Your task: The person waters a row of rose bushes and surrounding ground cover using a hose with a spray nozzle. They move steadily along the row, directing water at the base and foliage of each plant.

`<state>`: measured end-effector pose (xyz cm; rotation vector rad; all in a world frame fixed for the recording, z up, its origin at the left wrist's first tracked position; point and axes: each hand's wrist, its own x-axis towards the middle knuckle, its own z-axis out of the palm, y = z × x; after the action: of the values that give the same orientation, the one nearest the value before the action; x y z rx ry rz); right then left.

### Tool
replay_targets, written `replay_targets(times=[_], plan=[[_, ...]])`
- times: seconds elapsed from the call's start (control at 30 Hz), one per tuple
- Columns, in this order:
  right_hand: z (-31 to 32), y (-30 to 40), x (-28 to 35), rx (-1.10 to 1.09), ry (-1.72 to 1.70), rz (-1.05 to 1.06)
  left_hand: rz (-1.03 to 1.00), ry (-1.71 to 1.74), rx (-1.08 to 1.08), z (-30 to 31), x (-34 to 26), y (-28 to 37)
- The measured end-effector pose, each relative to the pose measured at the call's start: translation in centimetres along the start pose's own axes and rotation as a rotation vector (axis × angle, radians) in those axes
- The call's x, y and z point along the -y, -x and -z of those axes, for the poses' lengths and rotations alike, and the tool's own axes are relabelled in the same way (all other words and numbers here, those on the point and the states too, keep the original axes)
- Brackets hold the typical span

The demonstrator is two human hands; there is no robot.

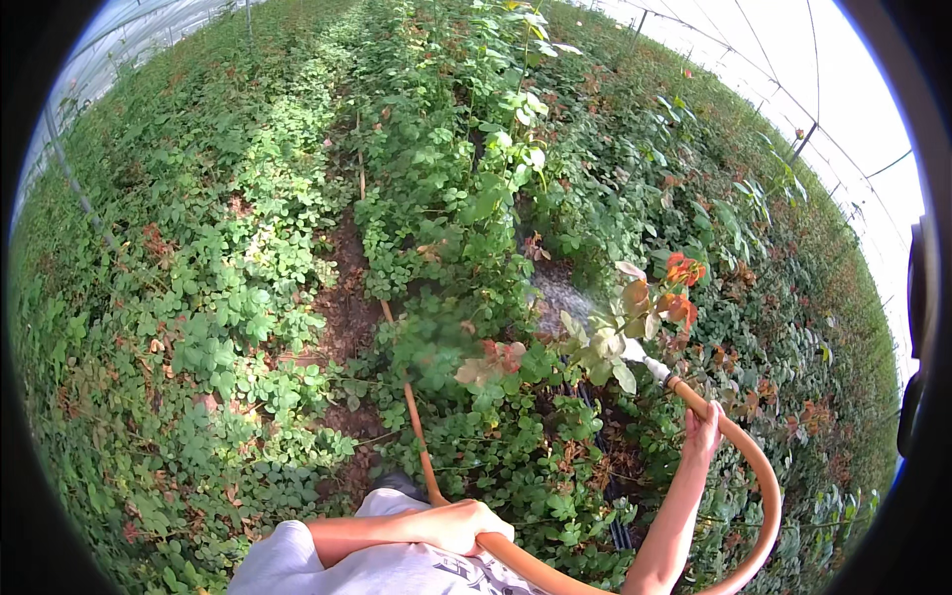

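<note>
An orange garden hose (770, 483) loops around in front of my body. My right hand (703, 430) grips it just behind its pale nozzle (654, 367), which points forward and left. Water spray (561, 297) leaves the nozzle and falls among the leaves and onto the ground. Close to my waist, my left hand (468, 524) is closed around another stretch of the same hose. Reddish and pale rose leaves (636, 316) hang in front of the nozzle and partly hide it.
Dense green rose bushes (223, 312) fill both sides. A narrow soil path (346, 290) runs ahead, with the trailing hose (415, 416) along its right side. Dark irrigation tubes (613, 513) lie under the plants at right. Greenhouse framing (814, 130) rises at the edges.
</note>
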<state>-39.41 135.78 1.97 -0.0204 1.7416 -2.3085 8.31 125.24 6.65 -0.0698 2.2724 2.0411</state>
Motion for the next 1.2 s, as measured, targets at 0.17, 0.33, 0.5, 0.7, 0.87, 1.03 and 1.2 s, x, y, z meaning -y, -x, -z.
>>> replay_targets(times=[0.17, 0.33, 0.5, 0.7, 0.87, 1.03, 1.2], plan=[[-0.3, -0.4, -0.2, 0.065, -0.121, -0.015, -0.043, -0.047, -0.013, -0.4, 1.7, -0.7], [4.4, 0.5, -2.0, -0.083, 0.100, -0.045, -0.034, 0.023, -0.029, -0.4, 1.7, -1.3], [5.2, 1.3, 0.2, -0.106, 0.089, -0.037, -0.041, 0.049, -0.041, -0.5, 1.3, -2.2], [2.5, 2.4, 1.4, 0.011, -0.085, -0.001, 0.016, -0.017, 0.067, -1.7, 1.9, -3.6], [3.5, 2.1, 1.1, -0.010, -0.053, -0.016, -0.026, -0.033, 0.027, -2.5, 2.6, -4.3], [2.9, 2.5, 1.6, 0.024, -0.060, -0.017, -0.030, -0.030, 0.033, -2.6, 1.9, -4.9], [3.9, 1.9, 1.2, -0.018, -0.009, -0.012, 0.005, -0.036, 0.032, -2.4, 1.5, -5.1]])
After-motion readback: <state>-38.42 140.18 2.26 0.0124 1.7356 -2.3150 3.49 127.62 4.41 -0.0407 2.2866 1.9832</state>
